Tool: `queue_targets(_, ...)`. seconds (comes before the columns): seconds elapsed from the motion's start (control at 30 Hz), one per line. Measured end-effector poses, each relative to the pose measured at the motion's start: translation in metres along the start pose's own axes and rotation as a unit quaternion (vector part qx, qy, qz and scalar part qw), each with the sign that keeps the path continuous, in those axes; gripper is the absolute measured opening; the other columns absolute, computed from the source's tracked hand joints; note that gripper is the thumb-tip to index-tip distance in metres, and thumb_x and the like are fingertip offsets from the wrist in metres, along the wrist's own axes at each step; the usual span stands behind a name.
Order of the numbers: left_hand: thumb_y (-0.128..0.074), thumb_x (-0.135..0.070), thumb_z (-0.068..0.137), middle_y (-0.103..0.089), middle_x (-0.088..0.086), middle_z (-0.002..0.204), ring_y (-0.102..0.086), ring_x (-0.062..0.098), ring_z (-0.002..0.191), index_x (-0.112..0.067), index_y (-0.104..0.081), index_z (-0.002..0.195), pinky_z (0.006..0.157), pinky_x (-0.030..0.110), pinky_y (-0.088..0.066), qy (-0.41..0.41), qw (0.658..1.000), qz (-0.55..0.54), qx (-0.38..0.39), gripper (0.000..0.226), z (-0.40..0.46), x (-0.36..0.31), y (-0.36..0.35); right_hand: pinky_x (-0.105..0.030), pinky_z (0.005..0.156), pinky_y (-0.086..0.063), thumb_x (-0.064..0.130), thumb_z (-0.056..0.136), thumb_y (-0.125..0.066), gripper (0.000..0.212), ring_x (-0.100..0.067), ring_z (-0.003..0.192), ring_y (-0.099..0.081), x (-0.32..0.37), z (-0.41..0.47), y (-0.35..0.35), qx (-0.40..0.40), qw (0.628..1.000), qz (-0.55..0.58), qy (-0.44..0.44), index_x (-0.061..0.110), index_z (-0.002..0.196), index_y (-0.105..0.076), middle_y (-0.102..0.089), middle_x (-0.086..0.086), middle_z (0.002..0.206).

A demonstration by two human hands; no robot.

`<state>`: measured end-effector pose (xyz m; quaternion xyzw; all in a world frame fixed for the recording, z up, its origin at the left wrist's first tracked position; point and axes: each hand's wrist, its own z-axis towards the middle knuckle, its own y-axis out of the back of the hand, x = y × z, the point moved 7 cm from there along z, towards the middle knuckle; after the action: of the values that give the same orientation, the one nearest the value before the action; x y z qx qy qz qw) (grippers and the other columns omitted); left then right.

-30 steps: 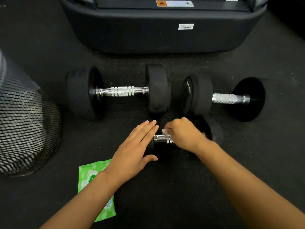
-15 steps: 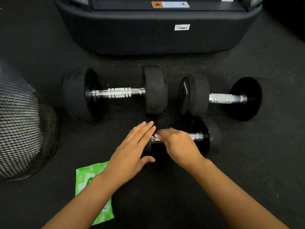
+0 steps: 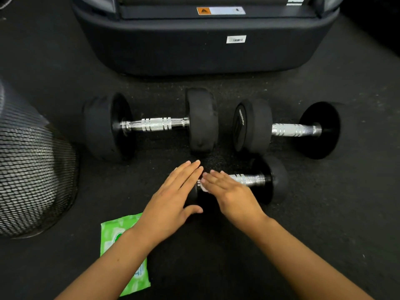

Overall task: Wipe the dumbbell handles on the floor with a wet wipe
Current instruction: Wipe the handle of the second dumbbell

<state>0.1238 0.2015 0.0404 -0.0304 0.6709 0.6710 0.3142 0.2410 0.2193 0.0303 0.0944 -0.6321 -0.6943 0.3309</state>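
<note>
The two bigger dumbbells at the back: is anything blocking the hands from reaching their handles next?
Nothing visible does. Their chrome handles lie bare beyond the small black dumbbell that both hands work on now.

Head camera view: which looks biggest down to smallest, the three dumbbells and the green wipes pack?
1. Left dumbbell, clearly largest.
2. Right dumbbell.
3. Near dumbbell, smallest of the three though closest; hands cover its left end.
The green wipes pack is partly hidden by an arm, so I won't rank it.
</note>
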Motion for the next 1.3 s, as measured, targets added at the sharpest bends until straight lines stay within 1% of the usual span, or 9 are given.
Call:
queue_targets(0.1, -0.076, -0.035, 0.071, -0.015, -0.012, 0.152, -0.006, 0.004, 0.141, -0.019, -0.023, 0.146, 0.113, 0.035, -0.02, 0.005, 1.0, -0.002, 0.001, 0.093, 0.0, 0.001, 0.0, -0.038, 0.099, -0.037, 0.014, 0.08, -0.039, 0.042, -0.028, 0.106, -0.063, 0.006, 0.015, -0.003, 0.006, 0.999, 0.013, -0.05, 0.003, 0.111, -0.065, -0.067, -0.014, 0.111)
queue_targets(0.3, -0.076, -0.036, 0.071, -0.015, -0.012, 0.152, -0.006, 0.004, 0.141, -0.02, -0.022, 0.146, 0.113, 0.036, -0.022, 0.002, 1.0, -0.002, -0.003, 0.093, 0.0, 0.0, -0.001, -0.042, 0.103, -0.03, 0.009, 0.078, -0.032, 0.05, -0.026, 0.116, -0.056, -0.003, -0.003, 0.0, 0.023, 0.999, -0.022, 0.006, 0.005, 0.119, -0.061, -0.061, -0.011, 0.123)
queue_targets(0.43, -0.077, -0.036, 0.07, -0.016, -0.012, 0.152, -0.009, 0.005, 0.141, -0.019, -0.022, 0.146, 0.114, 0.034, -0.02, 0.002, 1.0, -0.006, -0.002, 0.095, -0.001, 0.001, -0.002, -0.046, 0.102, -0.026, 0.011, 0.075, -0.046, 0.046, -0.032, 0.111, -0.059, 0.011, 0.008, -0.007, 0.025, 0.999, 0.006, -0.043, -0.002, 0.117, -0.06, -0.063, -0.018, 0.117)
queue_targets(0.63, -0.072, -0.04, 0.073, -0.011, -0.014, 0.153, -0.004, 0.003, 0.141, -0.022, -0.018, 0.147, 0.114, 0.032, -0.017, 0.005, 1.0, 0.014, 0.002, 0.093, -0.002, 0.0, -0.001, -0.027, 0.098, -0.035, 0.005, 0.073, -0.032, 0.05, -0.026, 0.101, -0.065, -0.014, 0.003, 0.014, 0.03, 0.999, 0.006, -0.027, 0.005, 0.111, -0.066, -0.067, -0.012, 0.111)
queue_targets(0.8, -0.071, -0.043, 0.074, -0.009, -0.017, 0.153, -0.002, 0.0, 0.141, -0.024, -0.017, 0.146, 0.113, 0.032, -0.018, 0.011, 1.0, 0.009, 0.011, 0.092, -0.003, -0.001, 0.0, -0.033, 0.102, -0.035, 0.006, 0.077, -0.031, 0.05, -0.026, 0.112, -0.059, 0.008, -0.01, 0.004, 0.04, 0.999, 0.019, 0.026, 0.003, 0.114, -0.063, -0.064, -0.012, 0.118)
queue_targets(0.9, -0.058, -0.061, 0.072, -0.009, -0.025, 0.15, 0.001, -0.007, 0.138, -0.031, -0.021, 0.144, 0.113, 0.023, -0.013, 0.028, 0.999, -0.038, 0.024, 0.087, 0.0, -0.004, 0.004, -0.033, 0.095, -0.047, 0.007, 0.084, -0.036, 0.041, -0.021, 0.11, -0.059, -0.002, -0.02, 0.021, 0.017, 0.995, 0.077, 0.056, 0.007, 0.113, -0.065, -0.064, -0.007, 0.115)
queue_targets(1.0, -0.049, -0.076, 0.065, -0.02, -0.036, 0.139, -0.01, -0.015, 0.133, -0.039, -0.029, 0.139, 0.107, 0.008, -0.009, 0.095, 0.985, -0.147, 0.009, 0.085, 0.007, -0.009, 0.018, -0.015, 0.085, -0.043, 0.02, 0.09, -0.036, 0.038, -0.004, 0.1, -0.053, -0.014, -0.023, 0.045, -0.027, 0.986, 0.161, -0.007, 0.013, 0.112, -0.065, -0.058, 0.008, 0.112)
queue_targets(1.1, -0.059, -0.062, 0.063, -0.047, -0.025, 0.129, -0.038, -0.012, 0.122, -0.033, -0.052, 0.127, 0.101, 0.004, -0.024, 0.108, 0.971, -0.205, -0.064, 0.07, 0.014, -0.027, 0.036, -0.008, 0.078, -0.038, 0.01, 0.09, -0.046, 0.031, 0.002, 0.093, -0.048, -0.015, -0.026, 0.062, -0.089, 0.979, 0.183, -0.03, 0.018, 0.118, -0.057, -0.048, 0.009, 0.106)
queue_targets(1.3, -0.071, -0.028, 0.076, -0.061, -0.015, 0.117, -0.051, -0.008, 0.112, -0.024, -0.065, 0.115, 0.096, 0.007, -0.035, 0.067, 0.967, -0.219, -0.112, 0.039, 0.029, -0.058, 0.029, -0.012, 0.082, -0.045, -0.004, 0.078, -0.068, 0.063, 0.0, 0.096, -0.058, -0.024, -0.03, 0.073, -0.169, 0.927, 0.318, -0.109, 0.044, 0.102, -0.036, -0.057, 0.015, 0.098)
